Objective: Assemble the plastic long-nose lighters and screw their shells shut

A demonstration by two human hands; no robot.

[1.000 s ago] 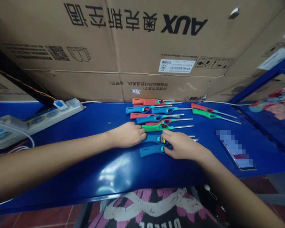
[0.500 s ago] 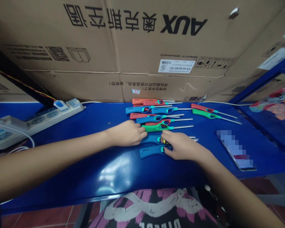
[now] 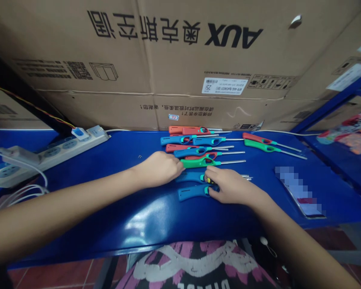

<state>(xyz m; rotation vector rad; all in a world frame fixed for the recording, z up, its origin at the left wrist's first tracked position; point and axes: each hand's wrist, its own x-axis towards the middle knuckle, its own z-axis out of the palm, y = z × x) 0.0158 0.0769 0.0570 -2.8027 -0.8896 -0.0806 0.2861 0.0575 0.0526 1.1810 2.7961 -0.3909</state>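
Several long-necked lighters lie side by side on the blue table (image 3: 156,216). My left hand (image 3: 164,169) is closed at the handle ends of the green lighter (image 3: 195,162) and the upper blue lighter (image 3: 191,177); what its fingertips grip is hidden. My right hand (image 3: 228,185) is closed around something yellow and black (image 3: 209,180), mostly hidden in its fingers, over the trigger area of the two nearest lighters. The lowest blue lighter (image 3: 192,193) points its handle left. Red, orange and blue lighters lie farther back.
A large cardboard box (image 3: 174,60) stands behind the table. On the left is a white power strip (image 3: 55,154) with cables. A red lighter (image 3: 257,138) and another green lighter (image 3: 260,146) lie back right, with a phone (image 3: 301,192) nearer. Colourful packages (image 3: 349,132) are at far right.
The whole view has shifted slightly down and right. My left hand has moved a little off the upper blue lighter's handle; my right hand keeps its closed pose.
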